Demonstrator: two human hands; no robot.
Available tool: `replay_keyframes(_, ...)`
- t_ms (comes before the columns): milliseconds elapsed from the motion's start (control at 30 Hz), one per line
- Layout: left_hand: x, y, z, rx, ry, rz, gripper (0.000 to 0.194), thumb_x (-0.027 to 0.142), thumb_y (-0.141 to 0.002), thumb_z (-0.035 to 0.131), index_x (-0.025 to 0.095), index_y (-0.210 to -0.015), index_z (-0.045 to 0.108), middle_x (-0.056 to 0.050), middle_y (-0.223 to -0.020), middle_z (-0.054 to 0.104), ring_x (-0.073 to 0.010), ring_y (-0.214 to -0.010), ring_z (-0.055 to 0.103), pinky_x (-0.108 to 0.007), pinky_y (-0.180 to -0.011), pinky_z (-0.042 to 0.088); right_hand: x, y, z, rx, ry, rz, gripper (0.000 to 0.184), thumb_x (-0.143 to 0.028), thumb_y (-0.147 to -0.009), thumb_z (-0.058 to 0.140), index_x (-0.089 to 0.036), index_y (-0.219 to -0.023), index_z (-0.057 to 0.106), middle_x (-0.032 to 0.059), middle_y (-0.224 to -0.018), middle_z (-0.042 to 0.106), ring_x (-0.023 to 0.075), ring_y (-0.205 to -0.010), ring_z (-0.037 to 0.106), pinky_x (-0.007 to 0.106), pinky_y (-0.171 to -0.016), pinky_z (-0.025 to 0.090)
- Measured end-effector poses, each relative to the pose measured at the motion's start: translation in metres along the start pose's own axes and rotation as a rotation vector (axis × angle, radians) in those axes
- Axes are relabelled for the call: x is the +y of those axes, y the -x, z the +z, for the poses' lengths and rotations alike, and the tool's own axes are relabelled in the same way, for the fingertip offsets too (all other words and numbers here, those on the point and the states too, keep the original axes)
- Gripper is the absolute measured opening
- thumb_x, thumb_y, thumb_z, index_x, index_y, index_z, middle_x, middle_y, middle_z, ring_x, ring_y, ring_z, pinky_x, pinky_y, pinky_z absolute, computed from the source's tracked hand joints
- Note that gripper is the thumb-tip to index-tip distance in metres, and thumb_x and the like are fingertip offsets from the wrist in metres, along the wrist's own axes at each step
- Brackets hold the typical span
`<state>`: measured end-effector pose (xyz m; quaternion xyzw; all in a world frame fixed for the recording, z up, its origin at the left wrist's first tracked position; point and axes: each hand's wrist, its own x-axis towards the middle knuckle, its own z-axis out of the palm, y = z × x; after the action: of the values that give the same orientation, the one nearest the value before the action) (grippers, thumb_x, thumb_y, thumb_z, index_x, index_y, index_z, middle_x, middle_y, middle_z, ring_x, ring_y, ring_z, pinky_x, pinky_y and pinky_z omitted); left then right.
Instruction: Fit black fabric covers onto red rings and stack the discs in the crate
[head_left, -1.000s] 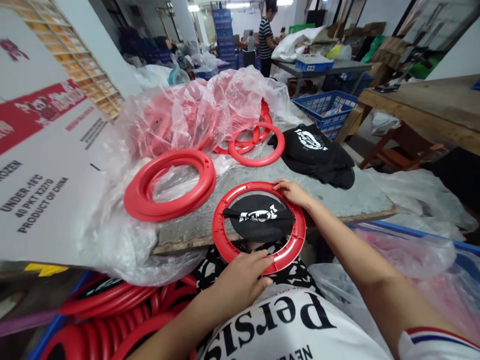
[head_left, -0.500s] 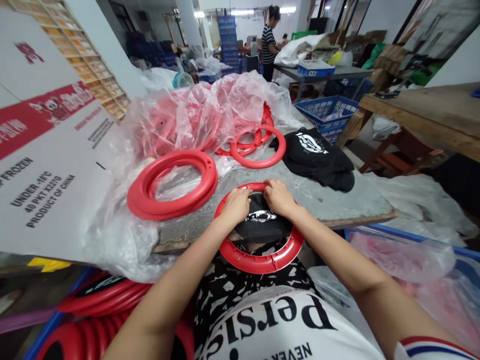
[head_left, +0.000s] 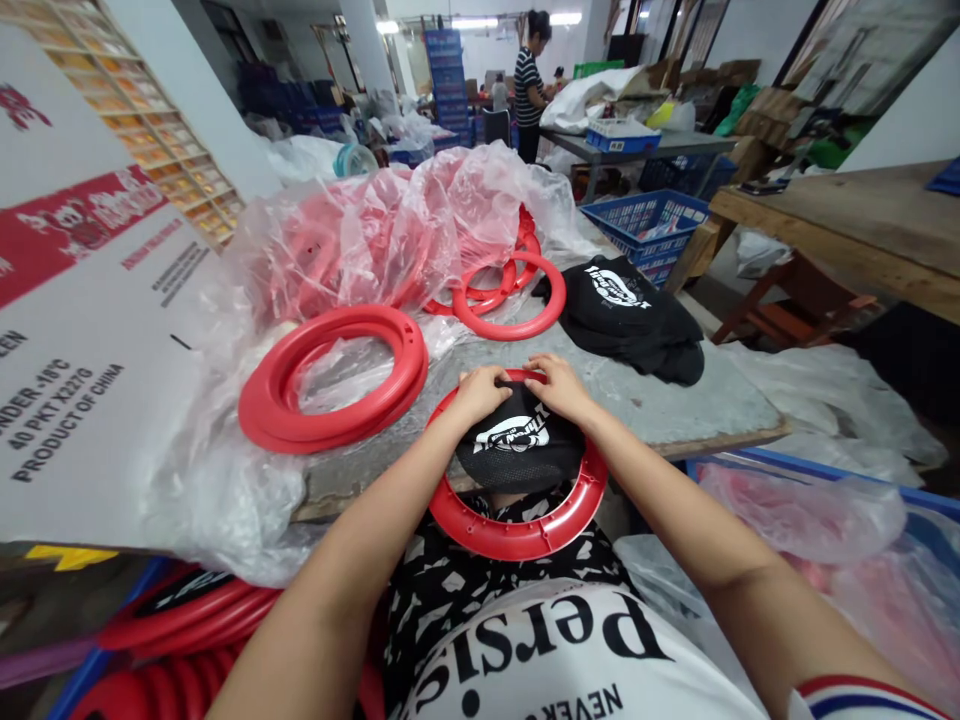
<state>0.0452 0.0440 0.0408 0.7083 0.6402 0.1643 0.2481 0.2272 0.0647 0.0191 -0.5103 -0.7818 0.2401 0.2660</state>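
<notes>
A red plastic ring (head_left: 525, 540) with small pegs on its face leans between the table edge and my lap. Inside it hangs a piece of black mesh fabric (head_left: 517, 470) with a white printed logo; its upper edge meets the ring's far rim. My left hand (head_left: 478, 394) has its fingers closed on the fabric at the upper left of that rim. Beside it, my right hand (head_left: 559, 386) pinches the fabric at the upper right. The fingertips partly cover the fabric's edge.
More red rings (head_left: 337, 420) are stacked at left, and a single ring (head_left: 551, 310) lies further back. Black printed fabric pieces (head_left: 637, 320) are piled at right. Plastic bags (head_left: 360, 230) cover other rings. A printed carton (head_left: 97, 380) stands left. One person (head_left: 529, 85) works in the background.
Both hands have stayed at the ring's far rim. The fabric has spread flatter and its logo shows more fully. My right fingers have lifted slightly, and the view has shifted a little.
</notes>
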Motion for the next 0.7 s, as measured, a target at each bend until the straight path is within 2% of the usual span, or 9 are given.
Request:
replay_keyframes(67,-0.001,-0.003,0.002,0.009,-0.009,0.006,0.016,0.019,-0.082,0.066,0.021,-0.096,0.074,-0.006,-0.101,0.077,-0.0285,-0.103,0.068,-0.05,-0.11,0.037,0.002,-0.011,0.003,-0.065,-0.077,0.057,0.016,-0.019,-0.085,0.068,-0.019,-0.1,0.073,0.0119,-0.133,0.06,0.0262,-0.127,0.055,0.043,-0.112,0.039)
replay_keyframes(167,-0.003,-0.006,0.005,0.024,-0.03,0.023,0.013,0.018,-0.082,0.067,0.021,-0.093,0.073,-0.006,-0.103,0.077,-0.0283,-0.105,0.066,-0.049,-0.109,0.037,0.003,-0.022,0.007,-0.136,-0.129,0.065,0.002,-0.017,-0.08,0.071,-0.017,-0.078,0.072,0.0097,-0.12,0.067,0.0245,-0.119,0.06,0.036,-0.105,0.044)
replay_keyframes(300,-0.008,-0.008,0.01,0.069,-0.065,0.04,0.009,0.024,-0.086,0.066,0.021,-0.09,0.073,-0.007,-0.105,0.073,-0.0296,-0.112,0.06,-0.049,-0.105,0.037,0.008,-0.027,0.013,-0.131,-0.121,0.07,0.019,-0.013,-0.079,0.067,-0.017,-0.061,0.062,0.0037,-0.092,0.071,0.0186,-0.09,0.065,0.028,-0.085,0.048)
replay_keyframes(400,-0.012,-0.01,0.014,0.133,-0.082,0.033,0.012,0.03,-0.088,0.065,0.021,-0.089,0.073,-0.008,-0.111,0.069,-0.0305,-0.118,0.053,-0.048,-0.104,0.037,0.011,-0.028,0.019,-0.095,-0.087,0.097,0.016,-0.015,-0.081,0.067,-0.018,-0.065,0.062,0.003,-0.086,0.069,0.0169,-0.081,0.061,0.027,-0.078,0.046)
replay_keyframes(567,-0.015,-0.018,0.019,0.149,-0.025,-0.077,0.011,0.029,-0.087,0.065,0.022,-0.083,0.073,-0.007,-0.111,0.068,-0.0298,-0.117,0.053,-0.048,-0.104,0.038,0.011,-0.028,0.024,-0.053,-0.031,0.128,0.014,-0.017,-0.084,0.066,-0.018,-0.071,0.062,0.0041,-0.088,0.066,0.0176,-0.086,0.06,0.027,-0.079,0.045)
replay_keyframes(700,-0.015,-0.021,0.022,0.153,-0.008,-0.113,0.011,0.03,-0.086,0.065,0.022,-0.082,0.072,-0.007,-0.112,0.068,-0.0305,-0.116,0.055,-0.048,-0.103,0.039,0.01,-0.028,0.026,-0.043,0.017,0.131,0.015,-0.017,-0.086,0.065,-0.019,-0.072,0.061,0.0046,-0.09,0.064,0.019,-0.09,0.059,0.029,-0.083,0.045)
